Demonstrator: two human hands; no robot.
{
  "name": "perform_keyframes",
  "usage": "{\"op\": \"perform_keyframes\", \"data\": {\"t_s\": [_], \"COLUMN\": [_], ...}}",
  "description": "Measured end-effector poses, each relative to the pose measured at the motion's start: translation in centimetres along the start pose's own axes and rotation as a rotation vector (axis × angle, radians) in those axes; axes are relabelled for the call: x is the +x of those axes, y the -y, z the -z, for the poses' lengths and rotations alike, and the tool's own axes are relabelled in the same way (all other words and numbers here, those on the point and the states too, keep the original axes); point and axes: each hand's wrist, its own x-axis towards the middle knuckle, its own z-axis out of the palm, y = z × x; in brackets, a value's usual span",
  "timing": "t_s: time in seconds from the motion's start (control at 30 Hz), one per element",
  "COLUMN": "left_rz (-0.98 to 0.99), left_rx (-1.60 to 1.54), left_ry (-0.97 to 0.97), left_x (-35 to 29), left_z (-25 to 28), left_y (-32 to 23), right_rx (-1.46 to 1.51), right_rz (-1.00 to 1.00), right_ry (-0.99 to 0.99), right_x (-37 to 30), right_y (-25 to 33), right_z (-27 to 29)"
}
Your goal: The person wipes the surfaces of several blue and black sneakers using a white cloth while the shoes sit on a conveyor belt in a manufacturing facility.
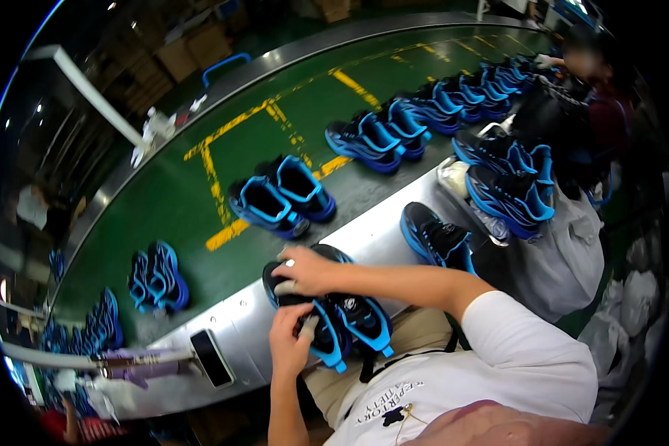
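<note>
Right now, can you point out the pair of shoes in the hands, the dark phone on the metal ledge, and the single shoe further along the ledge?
pair of shoes point(360, 318): head view, blue-edged collar.
phone point(212, 358): head view, screen middle.
single shoe point(437, 238): head view, dark upper.

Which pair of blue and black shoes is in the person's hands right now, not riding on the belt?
The pair at the metal rail nearest the person's lap: left hand and right hand both grip it. Every other pair lies untouched.

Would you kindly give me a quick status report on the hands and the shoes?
Left hand and right hand both gripping the black-and-blue shoe pair at the metal ledge. More pairs on the green belt. Nothing in the way.
</note>
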Motion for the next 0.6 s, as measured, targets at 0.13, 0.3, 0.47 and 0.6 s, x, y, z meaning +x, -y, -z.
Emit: {"op": "perform_keyframes", "data": {"t_s": [0.13,0.3,0.47,0.6], "left_rz": [-0.002,0.033,0.087,-0.045], "left_rx": [0.189,-0.22,0.129,-0.003], "left_ry": [-0.091,0.163,0.047,0.071], "left_x": [0.3,0.7,1.1,0.7], "left_z": [-1.4,0.1,-0.8,0.1], "left_y": [-0.6,2.8,0.9,0.2], "right_rx": [0.041,0.067,0.053,-0.005], "right_rz": [-0.258,-0.218,-0.243,-0.019], "right_ry": [0.361,0.371,0.374,0.281], "right_x": [0.9,1.1,1.0,1.1], "right_y": [1.0,0.4,0.3,-1.1], "right_z": [-0.5,-1.1,-0.7,-2.7]}}
